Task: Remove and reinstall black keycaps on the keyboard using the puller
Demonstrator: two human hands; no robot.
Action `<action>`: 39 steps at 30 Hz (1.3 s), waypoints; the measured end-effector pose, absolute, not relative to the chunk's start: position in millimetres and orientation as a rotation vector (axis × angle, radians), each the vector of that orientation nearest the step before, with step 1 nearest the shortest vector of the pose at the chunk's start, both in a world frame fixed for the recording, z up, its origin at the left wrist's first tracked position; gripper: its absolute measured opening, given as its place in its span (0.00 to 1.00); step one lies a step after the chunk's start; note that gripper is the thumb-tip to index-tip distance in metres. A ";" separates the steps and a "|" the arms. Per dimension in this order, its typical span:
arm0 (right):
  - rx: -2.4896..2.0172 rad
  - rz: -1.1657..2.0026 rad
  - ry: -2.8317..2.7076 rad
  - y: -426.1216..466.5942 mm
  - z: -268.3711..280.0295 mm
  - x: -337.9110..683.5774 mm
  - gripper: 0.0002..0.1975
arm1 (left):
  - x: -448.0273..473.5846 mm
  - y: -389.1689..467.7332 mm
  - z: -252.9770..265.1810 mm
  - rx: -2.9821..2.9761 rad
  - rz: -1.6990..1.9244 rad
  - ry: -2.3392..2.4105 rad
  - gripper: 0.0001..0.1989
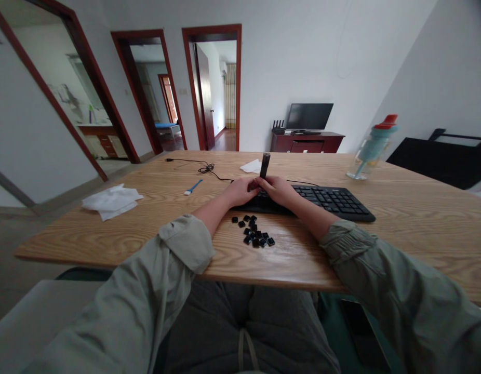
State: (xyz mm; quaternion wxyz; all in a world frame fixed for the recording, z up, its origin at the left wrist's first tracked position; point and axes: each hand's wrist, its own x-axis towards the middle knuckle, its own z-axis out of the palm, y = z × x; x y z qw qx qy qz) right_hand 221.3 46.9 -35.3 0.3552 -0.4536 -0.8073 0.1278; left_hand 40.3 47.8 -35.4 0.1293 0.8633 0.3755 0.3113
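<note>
Both my hands meet over the left part of a black keyboard. A narrow black strip-shaped tool stands nearly upright from between them, its lower end hidden by fingers. My right hand is closed around the tool's lower part. Curled beside it, my left hand touches the right fingertips; what it pinches is hidden. Several loose black keycaps lie in a small heap on the table in front of the keyboard, between my forearms.
The wooden table bears white tissues, a blue-handled brush, a coiled black cable and another tissue. A clear bottle with a red lid stands at the right. A phone lies below the table edge.
</note>
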 end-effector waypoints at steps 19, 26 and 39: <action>-1.027 0.416 -2.115 45.2 -44.5 227.6 0.17 | 45.1 47.7 -38.6 2.514 0.898 1.274 0.09; -0.988 0.446 -2.080 50.8 -49.5 230.4 0.18 | 52.9 47.0 -39.4 2.493 0.923 1.395 0.10; -1.028 0.300 -2.086 43.9 -46.4 227.4 0.16 | 55.1 48.8 -49.4 2.405 1.089 1.276 0.07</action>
